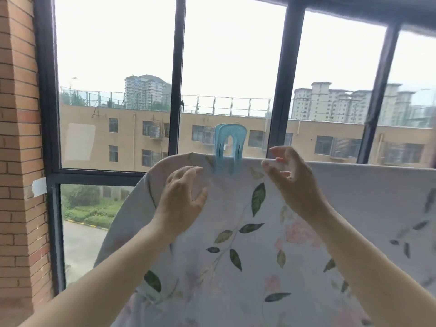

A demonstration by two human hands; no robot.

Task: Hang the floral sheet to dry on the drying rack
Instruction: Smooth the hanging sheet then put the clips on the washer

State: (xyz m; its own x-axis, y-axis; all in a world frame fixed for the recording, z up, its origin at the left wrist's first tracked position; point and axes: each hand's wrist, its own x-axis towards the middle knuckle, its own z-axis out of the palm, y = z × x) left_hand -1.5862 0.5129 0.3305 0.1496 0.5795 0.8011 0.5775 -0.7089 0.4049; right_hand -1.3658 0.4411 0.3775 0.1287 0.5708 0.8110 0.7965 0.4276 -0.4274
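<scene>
Head: floral sheet (247,256) behind left hand (181,197)

Bright overcast daylight through the window (231,67); soft blur, bowed edges.

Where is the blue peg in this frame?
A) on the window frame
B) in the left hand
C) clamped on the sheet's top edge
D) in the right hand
C: the blue peg straddles the top edge of the floral sheet, while the left hand and right hand sit open on either side.
</scene>
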